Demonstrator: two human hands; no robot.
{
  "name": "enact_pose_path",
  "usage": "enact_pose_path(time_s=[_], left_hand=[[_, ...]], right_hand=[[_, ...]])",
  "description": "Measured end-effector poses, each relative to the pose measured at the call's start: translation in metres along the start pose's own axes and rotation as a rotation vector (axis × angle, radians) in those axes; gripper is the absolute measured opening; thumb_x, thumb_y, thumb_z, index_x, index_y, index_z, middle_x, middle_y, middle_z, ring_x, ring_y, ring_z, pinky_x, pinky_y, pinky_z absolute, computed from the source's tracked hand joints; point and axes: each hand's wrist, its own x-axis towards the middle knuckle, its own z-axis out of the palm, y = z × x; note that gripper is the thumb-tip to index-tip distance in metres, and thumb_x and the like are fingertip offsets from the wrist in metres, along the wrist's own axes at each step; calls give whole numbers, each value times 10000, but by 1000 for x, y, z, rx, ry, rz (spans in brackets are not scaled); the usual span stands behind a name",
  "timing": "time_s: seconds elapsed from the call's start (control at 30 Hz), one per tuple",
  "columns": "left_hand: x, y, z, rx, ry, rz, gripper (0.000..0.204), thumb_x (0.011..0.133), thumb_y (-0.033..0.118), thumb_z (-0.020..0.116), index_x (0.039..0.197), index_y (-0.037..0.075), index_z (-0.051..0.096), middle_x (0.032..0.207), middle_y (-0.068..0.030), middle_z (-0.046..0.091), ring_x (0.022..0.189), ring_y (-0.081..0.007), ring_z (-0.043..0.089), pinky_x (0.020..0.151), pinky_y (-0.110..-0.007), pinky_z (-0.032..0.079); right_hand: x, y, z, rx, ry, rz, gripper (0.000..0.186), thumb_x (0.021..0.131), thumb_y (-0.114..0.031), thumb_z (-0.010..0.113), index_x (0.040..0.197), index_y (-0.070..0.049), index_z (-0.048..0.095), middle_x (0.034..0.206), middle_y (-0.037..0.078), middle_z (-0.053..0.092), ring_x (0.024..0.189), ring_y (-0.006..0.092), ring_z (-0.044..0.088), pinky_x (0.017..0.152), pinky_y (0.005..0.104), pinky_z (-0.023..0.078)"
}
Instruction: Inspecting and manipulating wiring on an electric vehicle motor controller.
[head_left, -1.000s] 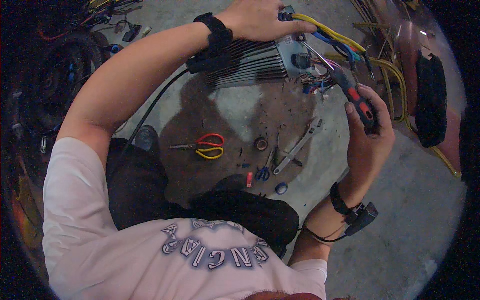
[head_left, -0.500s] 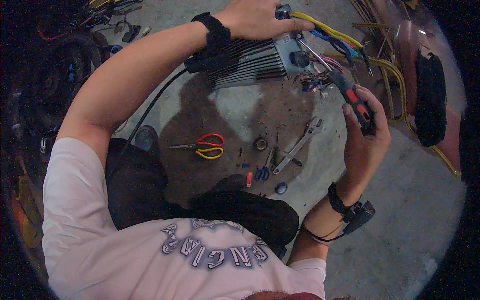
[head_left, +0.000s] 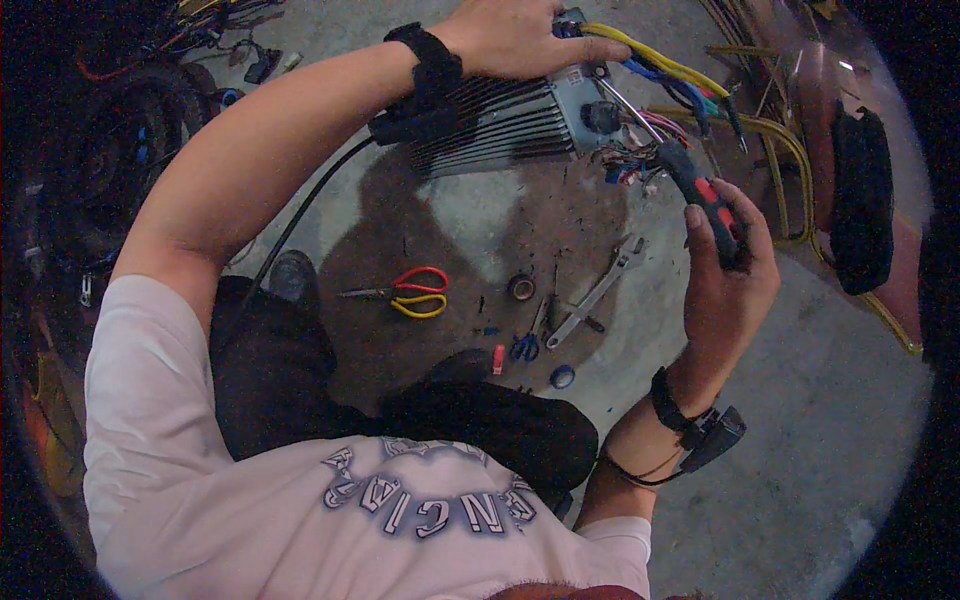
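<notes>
At the top, a finned metal motor controller [head_left: 505, 128] has thick yellow, blue and green cables and thin wires at its right end. My left hand [head_left: 505, 40] is closed over its far edge, the thumb stretched along the cable end; the other fingertips are mostly hidden. My right hand [head_left: 735, 255] grips a screwdriver [head_left: 706, 200] by its black and red handle. Its metal shaft slants up and left to the controller's end plate, close to my left thumb. Whether the tip sits in a screw is too small to tell.
On the floor nearer me lie scissors with red and yellow handles [head_left: 420, 293], an adjustable wrench [head_left: 597, 295], blue-handled scissors [head_left: 525, 346], a black tape roll [head_left: 521, 288] and a blue tape roll [head_left: 562, 377]. A wheel [head_left: 100, 160] stands left; a yellow frame tube [head_left: 805, 180] is right.
My right hand and the screwdriver handle have shifted slightly, with a small turn of the handle. My left hand and the controller stay nearly still.
</notes>
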Motion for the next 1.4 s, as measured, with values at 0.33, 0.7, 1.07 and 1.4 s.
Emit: enact_pose_path(time_s=[0.33,0.7,1.07,1.4], left_hand=[[-2,3,-3,-20,4,0,813,857,741,571,676,-49,618,617,-194,591,608,-306,622,600,-435,490],[0,3,-3,-14,-24,-26,823,854,756,561,660,-42,614,589,-168,570,561,-275,588,559,-417,477],[0,4,-5,-9,-75,-37,805,864,740,564,670,-39,619,589,-163,575,552,-270,588,549,-408,477],[0,2,-4,-23,-67,-71,820,855,756,556,729,-48,649,644,-179,618,620,-284,637,604,-418,503]], right_hand=[[1,-4,1,-66,-1,-88,274,878,-69,733,1143,-39,674,1095,98,726,1019,174,667,923,313,507],[16,-22,-8,-161,-60,-196,292,882,-54,736,1164,-10,674,1049,55,711,944,108,623,860,248,491],[41,-56,-10,-237,-190,-371,270,821,-48,750,1084,-24,693,1028,98,708,939,193,668,871,303,509],[47,-41,-10,-196,-114,-382,261,856,-105,745,1097,-16,696,1047,94,718,985,186,657,898,303,494]])
